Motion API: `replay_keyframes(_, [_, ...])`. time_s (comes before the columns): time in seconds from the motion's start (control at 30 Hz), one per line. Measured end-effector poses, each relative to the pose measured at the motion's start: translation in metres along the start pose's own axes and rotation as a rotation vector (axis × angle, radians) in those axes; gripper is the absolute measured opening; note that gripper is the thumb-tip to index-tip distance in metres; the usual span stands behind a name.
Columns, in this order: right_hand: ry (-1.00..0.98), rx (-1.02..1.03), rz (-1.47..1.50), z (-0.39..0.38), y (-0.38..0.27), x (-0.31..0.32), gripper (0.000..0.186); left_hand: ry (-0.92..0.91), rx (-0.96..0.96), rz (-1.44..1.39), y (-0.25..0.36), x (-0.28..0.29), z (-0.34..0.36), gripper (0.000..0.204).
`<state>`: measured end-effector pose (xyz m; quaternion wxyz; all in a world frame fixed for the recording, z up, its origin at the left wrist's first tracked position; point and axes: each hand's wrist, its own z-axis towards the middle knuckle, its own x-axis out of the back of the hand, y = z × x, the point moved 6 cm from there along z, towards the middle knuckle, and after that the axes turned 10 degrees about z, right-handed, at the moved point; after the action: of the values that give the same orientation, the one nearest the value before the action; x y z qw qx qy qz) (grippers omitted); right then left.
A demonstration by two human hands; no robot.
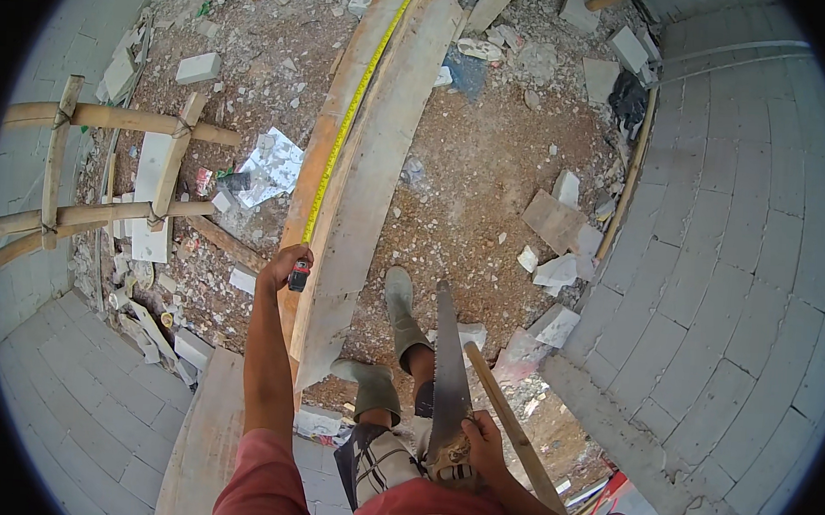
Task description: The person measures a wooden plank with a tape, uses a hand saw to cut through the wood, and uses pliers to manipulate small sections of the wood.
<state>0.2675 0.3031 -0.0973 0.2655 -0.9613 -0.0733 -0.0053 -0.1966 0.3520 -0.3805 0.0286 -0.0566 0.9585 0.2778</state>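
Toward one o'clock, along the timber (370, 181), the tape measure (298, 278) is extended, clasped by the nearer left hand (283, 265); the saw (449, 376) is gripped by the right hand (485, 445).

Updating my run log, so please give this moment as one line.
left hand: holds tape measure | right hand: holds handsaw | yellow blade: extended along wooden boards

One tape measure (298, 276), one handsaw (450, 371)
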Motion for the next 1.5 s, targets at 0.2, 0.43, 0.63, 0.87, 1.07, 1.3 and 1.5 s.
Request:
replay_keyframes(0.2, [-0.021, 0.019, -0.042, 0.001, 0.013, 0.009, 0.008, -0.051, 0.024, -0.024, -0.019, 0.006, -0.012, 0.037])
replay_keyframes(0.43, [-0.070, -0.022, -0.085, 0.002, 0.023, 0.005, 0.010, -0.009, 0.092, -0.048, -0.031, 0.015, -0.024, 0.036])
replay_keyframes(0.63, [-0.207, -0.173, -0.275, -0.017, 0.018, 0.002, 0.024, -0.006, 0.150, -0.073, -0.079, -0.006, -0.027, 0.039])
replay_keyframes(0.87, [-0.276, -0.176, -0.609, -0.029, 0.040, 0.001, 0.036, 0.054, 0.054, 0.037, -0.199, -0.009, -0.054, 0.045])
replay_keyframes(1.07, [-0.256, -0.239, -0.755, -0.037, 0.056, 0.003, 0.038, 0.129, 0.156, 0.105, -0.294, -0.019, -0.063, 0.050])
replay_keyframes(1.3, [-0.249, -0.017, -0.948, -0.016, 0.059, -0.034, 0.044, 0.219, 0.200, 0.122, -0.391, -0.023, -0.049, 0.051])
replay_keyframes(1.5, [-0.333, 0.164, -1.158, 0.053, 0.058, -0.108, 0.054, 0.342, 0.142, 0.180, -0.426, -0.020, -0.029, 0.052])
